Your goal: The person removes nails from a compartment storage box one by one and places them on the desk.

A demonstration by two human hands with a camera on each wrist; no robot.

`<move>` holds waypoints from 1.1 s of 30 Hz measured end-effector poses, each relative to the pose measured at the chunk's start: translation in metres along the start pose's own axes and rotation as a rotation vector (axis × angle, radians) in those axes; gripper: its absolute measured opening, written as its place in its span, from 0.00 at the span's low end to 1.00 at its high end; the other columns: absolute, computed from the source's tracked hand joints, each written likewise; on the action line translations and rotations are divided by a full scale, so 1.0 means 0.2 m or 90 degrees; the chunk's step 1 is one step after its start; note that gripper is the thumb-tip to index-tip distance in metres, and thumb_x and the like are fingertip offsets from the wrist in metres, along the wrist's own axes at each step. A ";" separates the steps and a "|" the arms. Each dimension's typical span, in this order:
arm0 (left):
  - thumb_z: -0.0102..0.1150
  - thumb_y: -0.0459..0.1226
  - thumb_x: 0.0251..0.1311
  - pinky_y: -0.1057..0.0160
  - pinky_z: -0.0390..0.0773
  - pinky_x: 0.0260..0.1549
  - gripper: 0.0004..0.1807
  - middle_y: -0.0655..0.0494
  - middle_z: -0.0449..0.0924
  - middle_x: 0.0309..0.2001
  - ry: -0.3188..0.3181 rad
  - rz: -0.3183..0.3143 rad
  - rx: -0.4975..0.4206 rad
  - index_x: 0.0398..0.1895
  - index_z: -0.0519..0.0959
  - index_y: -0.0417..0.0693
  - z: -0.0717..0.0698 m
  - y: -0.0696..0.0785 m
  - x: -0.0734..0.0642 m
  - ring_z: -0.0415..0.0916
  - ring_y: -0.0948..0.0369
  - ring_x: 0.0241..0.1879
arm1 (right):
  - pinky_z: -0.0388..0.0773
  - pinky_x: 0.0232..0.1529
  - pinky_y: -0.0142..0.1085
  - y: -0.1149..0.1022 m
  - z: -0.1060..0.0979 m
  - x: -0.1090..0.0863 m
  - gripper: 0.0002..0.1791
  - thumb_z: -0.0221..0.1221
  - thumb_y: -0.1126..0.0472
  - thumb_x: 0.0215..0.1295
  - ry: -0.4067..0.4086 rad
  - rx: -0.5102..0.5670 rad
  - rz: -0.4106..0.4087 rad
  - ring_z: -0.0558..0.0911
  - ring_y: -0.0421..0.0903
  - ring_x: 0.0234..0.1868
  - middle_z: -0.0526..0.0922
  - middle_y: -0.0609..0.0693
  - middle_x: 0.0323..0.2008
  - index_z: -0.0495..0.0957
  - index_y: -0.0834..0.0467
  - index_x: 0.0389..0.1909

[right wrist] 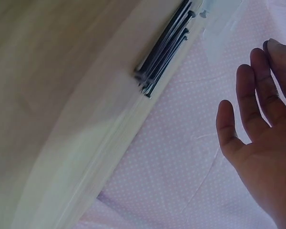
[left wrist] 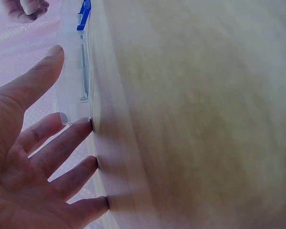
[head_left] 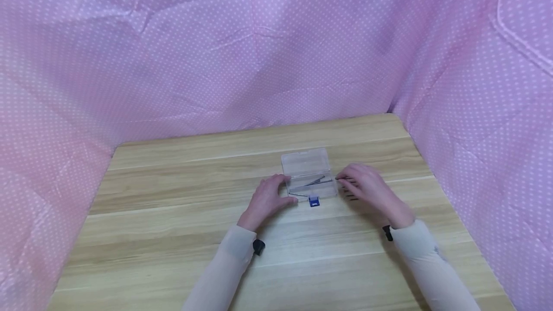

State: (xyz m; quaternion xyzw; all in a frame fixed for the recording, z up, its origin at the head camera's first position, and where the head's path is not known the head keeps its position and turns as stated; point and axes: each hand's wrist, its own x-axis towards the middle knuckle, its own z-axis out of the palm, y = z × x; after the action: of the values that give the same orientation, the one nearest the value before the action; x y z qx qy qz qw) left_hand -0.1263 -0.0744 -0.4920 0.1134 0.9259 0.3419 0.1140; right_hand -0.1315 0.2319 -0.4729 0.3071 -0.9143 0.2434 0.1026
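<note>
A clear plastic box (head_left: 304, 162) lies on the table with its lid folded back, its blue latch (head_left: 314, 201) at the front. Inside lie several nails (head_left: 317, 182). My left hand (head_left: 269, 199) holds the box's left end, thumb at the front wall and fingers at the end; the left wrist view shows these fingers spread against the box (left wrist: 72, 81). Just off the box's right end, my right hand (head_left: 367, 187) pinches a small dark nail between thumb and forefinger, mostly hidden by the fingers. Several dark nails (right wrist: 164, 47) lie side by side on the table below that hand.
The wood-grain table (head_left: 173, 215) extends around the box on all sides. Pink dotted cloth (head_left: 216, 61) hangs behind the table and along its sides. A black wrist device (head_left: 258, 246) sits on the left sleeve, another (head_left: 388, 233) on the right.
</note>
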 end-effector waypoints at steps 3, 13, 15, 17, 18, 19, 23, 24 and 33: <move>0.77 0.49 0.56 0.43 0.52 0.77 0.37 0.45 0.75 0.68 0.000 0.001 -0.002 0.67 0.76 0.47 0.00 0.00 0.00 0.66 0.46 0.72 | 0.82 0.50 0.53 -0.02 0.01 0.03 0.07 0.69 0.68 0.64 -0.012 0.003 -0.001 0.85 0.52 0.44 0.87 0.51 0.41 0.86 0.57 0.42; 0.77 0.49 0.56 0.45 0.55 0.76 0.36 0.46 0.76 0.67 0.003 0.003 0.008 0.67 0.77 0.47 0.01 0.00 0.00 0.68 0.47 0.70 | 0.80 0.51 0.54 -0.06 0.07 0.11 0.07 0.71 0.65 0.62 -0.016 -0.006 -0.004 0.84 0.54 0.46 0.87 0.52 0.42 0.87 0.57 0.41; 0.77 0.49 0.56 0.45 0.55 0.76 0.36 0.46 0.76 0.67 0.003 0.003 0.009 0.67 0.77 0.47 0.01 0.00 0.00 0.69 0.47 0.70 | 0.80 0.50 0.54 -0.06 0.08 0.12 0.07 0.72 0.65 0.62 -0.018 -0.009 -0.005 0.84 0.54 0.46 0.86 0.52 0.42 0.87 0.57 0.41; 0.77 0.49 0.56 0.45 0.54 0.76 0.36 0.46 0.76 0.67 0.003 0.002 0.009 0.67 0.77 0.47 0.00 0.00 0.00 0.68 0.47 0.70 | 0.79 0.52 0.54 -0.06 0.09 0.13 0.08 0.72 0.64 0.62 -0.029 -0.004 0.000 0.83 0.54 0.47 0.86 0.51 0.43 0.87 0.56 0.41; 0.77 0.49 0.56 0.45 0.54 0.76 0.36 0.46 0.76 0.67 0.002 0.003 0.009 0.67 0.77 0.47 0.00 0.00 0.00 0.68 0.47 0.70 | 0.79 0.53 0.54 -0.06 0.09 0.14 0.08 0.72 0.64 0.62 -0.034 -0.002 0.004 0.83 0.54 0.48 0.86 0.51 0.44 0.87 0.56 0.42; 0.77 0.50 0.56 0.45 0.54 0.76 0.36 0.46 0.76 0.67 0.002 0.002 0.009 0.67 0.77 0.47 0.00 0.00 0.00 0.68 0.47 0.71 | 0.78 0.53 0.54 -0.07 0.09 0.15 0.08 0.72 0.64 0.63 -0.039 0.001 0.007 0.83 0.53 0.48 0.86 0.51 0.44 0.87 0.56 0.42; 0.77 0.50 0.56 0.44 0.53 0.76 0.36 0.45 0.76 0.67 0.003 0.007 0.008 0.66 0.77 0.47 0.00 0.00 0.00 0.68 0.47 0.71 | 0.78 0.54 0.53 -0.06 0.11 0.18 0.07 0.71 0.62 0.64 -0.058 0.003 0.019 0.83 0.52 0.49 0.85 0.50 0.44 0.88 0.55 0.42; 0.77 0.50 0.56 0.43 0.53 0.76 0.36 0.45 0.76 0.67 0.004 0.009 0.008 0.66 0.77 0.47 0.00 0.00 0.00 0.68 0.47 0.71 | 0.78 0.53 0.53 -0.06 0.11 0.18 0.07 0.71 0.61 0.64 -0.063 0.002 0.023 0.82 0.52 0.48 0.85 0.49 0.44 0.88 0.55 0.42; 0.77 0.50 0.56 0.43 0.55 0.76 0.36 0.46 0.78 0.66 0.003 0.014 0.018 0.66 0.78 0.47 0.00 -0.01 0.00 0.70 0.47 0.69 | 0.78 0.47 0.47 -0.03 0.13 0.23 0.05 0.71 0.61 0.65 -0.098 0.004 0.015 0.80 0.48 0.44 0.82 0.46 0.40 0.89 0.54 0.40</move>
State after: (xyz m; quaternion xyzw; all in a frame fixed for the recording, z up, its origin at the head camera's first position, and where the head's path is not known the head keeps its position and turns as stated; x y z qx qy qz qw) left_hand -0.1267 -0.0746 -0.4936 0.1243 0.9296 0.3302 0.1066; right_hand -0.1658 0.1898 -0.4778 0.3143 -0.9223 0.2232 0.0279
